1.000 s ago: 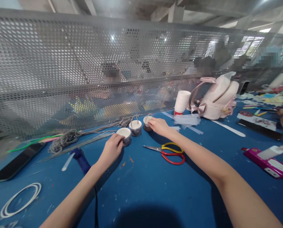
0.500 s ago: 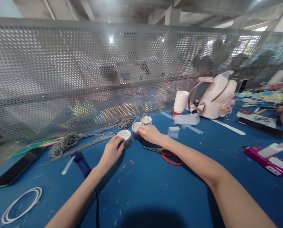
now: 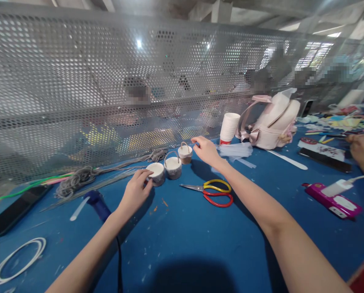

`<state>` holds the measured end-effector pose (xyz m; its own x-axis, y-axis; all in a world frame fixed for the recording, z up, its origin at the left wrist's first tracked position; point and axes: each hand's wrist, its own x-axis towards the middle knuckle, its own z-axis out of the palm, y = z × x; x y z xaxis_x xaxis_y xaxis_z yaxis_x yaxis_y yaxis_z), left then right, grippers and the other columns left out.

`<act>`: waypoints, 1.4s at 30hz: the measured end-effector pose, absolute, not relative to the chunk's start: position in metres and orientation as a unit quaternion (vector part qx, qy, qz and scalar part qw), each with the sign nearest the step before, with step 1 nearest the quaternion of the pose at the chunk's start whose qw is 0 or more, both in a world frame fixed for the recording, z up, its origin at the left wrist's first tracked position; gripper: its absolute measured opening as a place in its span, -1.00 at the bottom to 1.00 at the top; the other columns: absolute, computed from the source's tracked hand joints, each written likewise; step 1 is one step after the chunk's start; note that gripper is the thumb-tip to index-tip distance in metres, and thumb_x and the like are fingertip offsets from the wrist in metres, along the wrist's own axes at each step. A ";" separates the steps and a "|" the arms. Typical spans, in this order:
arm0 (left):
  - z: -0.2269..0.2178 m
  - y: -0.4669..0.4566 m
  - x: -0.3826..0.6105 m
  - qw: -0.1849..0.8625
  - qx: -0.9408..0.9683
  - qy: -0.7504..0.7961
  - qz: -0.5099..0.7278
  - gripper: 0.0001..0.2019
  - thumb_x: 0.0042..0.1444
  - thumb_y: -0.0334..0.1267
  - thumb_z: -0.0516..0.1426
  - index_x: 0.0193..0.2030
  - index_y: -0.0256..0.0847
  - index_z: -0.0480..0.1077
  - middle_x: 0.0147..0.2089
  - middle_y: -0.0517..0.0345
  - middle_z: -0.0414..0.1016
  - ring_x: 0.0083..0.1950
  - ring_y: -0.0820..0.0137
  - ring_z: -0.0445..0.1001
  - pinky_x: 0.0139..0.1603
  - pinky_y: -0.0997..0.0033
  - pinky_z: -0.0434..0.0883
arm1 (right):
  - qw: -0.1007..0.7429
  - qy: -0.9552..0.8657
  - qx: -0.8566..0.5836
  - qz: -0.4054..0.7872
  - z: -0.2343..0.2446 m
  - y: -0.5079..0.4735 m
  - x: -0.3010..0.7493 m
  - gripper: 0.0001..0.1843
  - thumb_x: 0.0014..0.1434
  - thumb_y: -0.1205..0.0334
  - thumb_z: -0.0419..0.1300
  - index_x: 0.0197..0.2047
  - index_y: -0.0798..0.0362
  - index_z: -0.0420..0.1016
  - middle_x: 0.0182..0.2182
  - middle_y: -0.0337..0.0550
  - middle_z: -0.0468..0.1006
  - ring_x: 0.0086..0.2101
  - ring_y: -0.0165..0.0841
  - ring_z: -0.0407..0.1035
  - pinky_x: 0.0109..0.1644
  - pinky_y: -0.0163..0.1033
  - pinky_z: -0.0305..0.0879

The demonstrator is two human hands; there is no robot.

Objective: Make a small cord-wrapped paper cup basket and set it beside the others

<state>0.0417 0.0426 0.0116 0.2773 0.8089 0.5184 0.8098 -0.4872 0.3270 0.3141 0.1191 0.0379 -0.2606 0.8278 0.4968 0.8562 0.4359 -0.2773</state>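
Three small white-topped cups wrapped in grey-brown cord stand in a slanting row. My left hand [image 3: 137, 188] is at the left cup [image 3: 156, 174], its fingers at the rim and its thumb against the near side. This cup shows no handle. A thin cord handle arches over the middle cup [image 3: 173, 168] and over the smaller right cup [image 3: 185, 155]. Just right of the smaller cup, my right hand [image 3: 207, 150] hovers with fingers apart and nothing in them. Scissors [image 3: 208, 190] with one yellow and one red handle lie slightly open below it.
A blue glue gun [image 3: 98, 204] and bundled grey cord [image 3: 76, 181] lie left. Behind the cups rises a perforated metal screen [image 3: 102, 93]. Stacked paper cups [image 3: 230, 128], a pink backpack [image 3: 270, 126] and a magenta power strip [image 3: 334, 200] are right. Another person's hand [image 3: 363, 152] is far right.
My right hand has let go of the middle cup and moved right and up, past the smaller cup. My left hand stays at the left cup. The view has shifted slightly.
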 end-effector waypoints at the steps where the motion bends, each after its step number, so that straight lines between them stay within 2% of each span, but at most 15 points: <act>1: 0.011 0.042 0.042 0.005 -0.800 -0.506 -0.323 -0.75 0.12 -0.25 -0.05 -0.17 -0.22 0.39 -0.09 -0.05 0.47 -0.34 0.36 0.46 -0.26 0.32 0.44 | 0.285 -0.799 -0.529 -0.015 0.033 0.125 0.318 -0.62 0.19 0.46 -0.06 0.06 0.18 0.35 0.02 0.06 0.43 -0.03 -0.26 0.33 -0.01 -0.21 0.22; 4: 0.010 0.041 0.041 0.014 -0.803 -0.501 -0.323 -0.75 0.12 -0.26 -0.06 -0.16 -0.22 0.39 -0.09 -0.05 0.47 -0.33 0.36 0.46 -0.25 0.33 0.44 | 0.239 -0.828 -0.508 0.013 0.018 0.136 0.321 -0.68 0.09 0.47 0.10 -0.07 0.08 0.45 -0.06 -0.09 0.49 -0.10 -0.33 0.38 -0.08 -0.31 0.25; 7: 0.010 0.039 0.041 0.014 -0.806 -0.498 -0.320 -0.74 0.12 -0.26 -0.06 -0.16 -0.23 0.38 -0.08 -0.05 0.47 -0.36 0.38 0.46 -0.28 0.34 0.44 | 0.218 -0.824 -0.523 0.015 0.015 0.139 0.321 -0.84 0.15 0.39 0.12 -0.20 0.09 0.49 -0.16 -0.09 0.53 -0.15 -0.32 0.40 -0.10 -0.30 0.25; 11: 0.009 0.040 0.041 0.009 -0.806 -0.501 -0.316 -0.74 0.12 -0.25 -0.06 -0.15 -0.23 0.38 -0.07 -0.05 0.46 -0.37 0.38 0.46 -0.28 0.34 0.45 | 0.214 -0.773 -0.597 -0.012 0.021 0.137 0.324 -0.80 0.28 0.25 0.03 -0.12 0.07 0.45 -0.08 -0.01 0.48 -0.08 -0.25 0.38 -0.05 -0.20 0.26; 16: 0.005 0.041 0.041 0.006 -0.807 -0.500 -0.314 -0.74 0.12 -0.26 -0.06 -0.13 -0.24 0.37 -0.06 -0.08 0.46 -0.32 0.34 0.48 -0.25 0.30 0.45 | 0.168 -0.749 -0.641 -0.010 0.019 0.135 0.327 -0.70 0.27 0.08 0.09 -0.05 0.10 0.41 -0.09 -0.08 0.47 -0.15 -0.29 0.39 -0.05 -0.05 0.34; 19: 0.004 0.042 0.040 0.009 -0.806 -0.501 -0.314 -0.74 0.12 -0.27 -0.06 -0.13 -0.21 0.36 -0.06 -0.06 0.46 -0.28 0.32 0.48 -0.23 0.29 0.45 | 0.165 -0.753 -0.637 -0.011 0.025 0.130 0.327 -0.72 0.28 0.11 0.05 -0.05 0.08 0.42 -0.08 0.03 0.49 -0.11 -0.20 0.40 -0.07 -0.08 0.32; 22: 0.004 0.043 0.040 0.009 -0.807 -0.500 -0.314 -0.75 0.12 -0.27 -0.05 -0.12 -0.20 0.36 -0.05 -0.05 0.46 -0.26 0.31 0.49 -0.19 0.28 0.45 | 0.182 -0.769 -0.612 -0.019 0.038 0.118 0.319 -0.67 0.30 0.20 -0.05 0.03 0.12 0.38 -0.01 0.12 0.45 -0.05 -0.12 0.37 -0.05 -0.08 0.27; 24: 0.003 0.043 0.040 0.010 -0.808 -0.498 -0.313 -0.75 0.12 -0.27 -0.05 -0.12 -0.21 0.36 -0.06 -0.06 0.46 -0.24 0.29 0.49 -0.16 0.27 0.45 | 0.182 -0.809 -0.559 -0.009 0.045 0.108 0.308 -0.67 0.28 0.25 -0.04 0.06 0.08 0.37 0.02 0.03 0.43 -0.02 -0.19 0.35 -0.01 -0.14 0.24; 26: 0.002 0.045 0.041 0.009 -0.809 -0.498 -0.313 -0.75 0.12 -0.27 -0.05 -0.13 -0.22 0.36 -0.06 -0.07 0.47 -0.20 0.27 0.49 -0.14 0.27 0.44 | 0.164 -0.860 -0.483 0.016 0.047 0.100 0.296 -0.66 0.21 0.27 0.08 0.06 -0.03 0.39 0.02 -0.15 0.45 -0.06 -0.31 0.36 -0.02 -0.27 0.24; 29: 0.000 0.047 0.042 0.003 -0.811 -0.498 -0.307 -0.77 0.10 -0.28 -0.05 -0.18 -0.20 0.38 -0.09 -0.07 0.48 -0.14 0.25 0.49 -0.11 0.26 0.44 | 0.133 -0.899 -0.415 0.041 0.040 0.095 0.282 -0.73 0.12 0.32 0.18 -0.08 -0.06 0.49 -0.10 -0.23 0.53 -0.15 -0.37 0.40 -0.11 -0.35 0.25; 31: 0.000 0.048 0.042 0.001 -0.813 -0.498 -0.302 -0.78 0.09 -0.29 -0.06 -0.23 -0.18 0.39 -0.15 -0.04 0.49 -0.13 0.24 0.48 -0.10 0.26 0.43 | 0.136 -0.896 -0.422 0.035 0.033 0.098 0.279 -0.83 0.18 0.34 0.12 -0.18 0.02 0.51 -0.16 -0.15 0.55 -0.16 -0.33 0.41 -0.13 -0.31 0.24; 35: 0.003 0.053 0.044 0.002 -0.815 -0.497 -0.299 -0.79 0.09 -0.30 -0.07 -0.31 -0.16 0.39 -0.22 -0.01 0.49 -0.16 0.24 0.48 -0.12 0.28 0.44 | 0.171 -0.856 -0.489 0.003 0.023 0.109 0.283 -0.75 0.28 0.34 -0.03 -0.12 0.11 0.46 -0.11 0.04 0.52 -0.13 -0.23 0.41 -0.13 -0.21 0.26; 39: 0.007 0.060 0.050 0.003 -0.820 -0.491 -0.296 -0.80 0.08 -0.31 -0.06 -0.34 -0.16 0.39 -0.26 0.00 0.48 -0.18 0.24 0.47 -0.14 0.27 0.44 | 0.190 -0.834 -0.518 -0.002 0.021 0.114 0.287 -0.75 0.22 0.30 0.07 -0.05 0.06 0.45 -0.08 0.00 0.53 -0.14 -0.20 0.43 -0.14 -0.20 0.31; 42: 0.010 0.068 0.055 0.006 -0.823 -0.487 -0.294 -0.80 0.07 -0.33 -0.06 -0.33 -0.17 0.38 -0.25 0.00 0.46 -0.19 0.25 0.47 -0.15 0.27 0.44 | 0.237 -0.815 -0.529 -0.008 0.029 0.117 0.294 -0.66 0.24 0.28 0.02 0.07 0.06 0.38 0.04 -0.04 0.46 -0.02 -0.25 0.37 -0.02 -0.22 0.28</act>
<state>0.0545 0.0677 0.0097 0.3534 0.7972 0.4896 0.8042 -0.5262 0.2763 0.2938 0.1170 0.0290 -0.3287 0.8579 0.3949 0.8657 0.4408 -0.2372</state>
